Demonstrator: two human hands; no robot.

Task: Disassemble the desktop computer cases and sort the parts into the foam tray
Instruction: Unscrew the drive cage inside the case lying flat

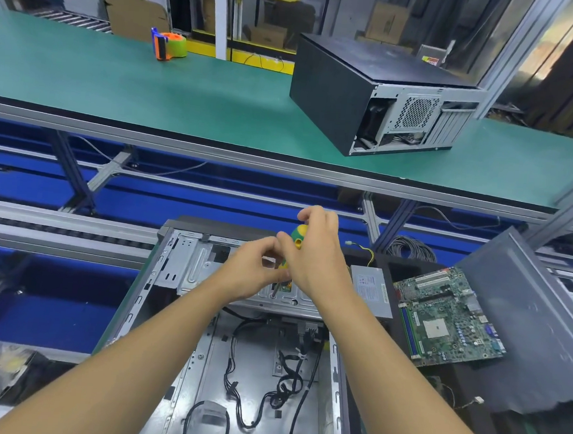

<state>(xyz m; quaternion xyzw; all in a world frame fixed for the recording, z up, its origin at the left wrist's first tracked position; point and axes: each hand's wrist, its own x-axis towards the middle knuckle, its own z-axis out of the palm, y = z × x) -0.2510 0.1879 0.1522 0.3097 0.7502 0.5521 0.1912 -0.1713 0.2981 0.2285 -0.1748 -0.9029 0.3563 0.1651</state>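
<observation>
1. An open case is laid flat nearest the camera, with its metal floor exposed and black cables strewn across it.
2. At the case's far end a drive cage is seen. A screwdriver with a green and yellow handle is held nearly upright over it, and the shaft is pointed down at the metal plate.
3. The top of the handle is grasped by the right hand, with the fingers curled round it. The lower handle is pinched by the curled fingers of the left hand.
4. A black foam tray is placed just right of the case. A power supply is laid in it beside the case wall, and a motherboard is rested further right.
5. A grey panel is laid at the far right, beside the motherboard.
6. Beyond the aluminium rails a green bench is seen. A second case, closed and black, is set on its right part with the rear grille turned toward the camera.
7. An orange and green tape dispenser is stood on the bench's left part, well apart from that case.
</observation>
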